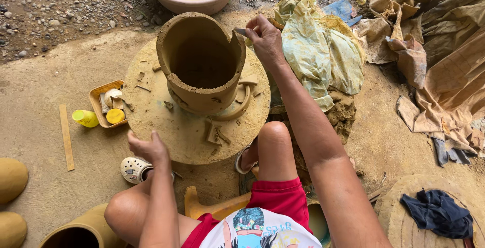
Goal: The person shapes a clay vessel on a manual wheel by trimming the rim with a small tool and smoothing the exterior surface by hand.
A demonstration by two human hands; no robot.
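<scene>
The clay pot (202, 63) is big, brown and round, like a wide tube with thick walls. It stands up straight, open at the top, and it is dark and hollow inside. Its rim is rough, with a notch cut out on the right side. It sits in the middle of a flat round wheel (187, 132). The small blade (241, 32) is thin and grey, right at the notch.

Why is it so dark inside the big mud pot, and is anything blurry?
Head view: soft, even daylight, no glare; the clay pot has tall walls that shade its inside. The right hand at its rim and the left hand by the round board both look sharp.
</scene>
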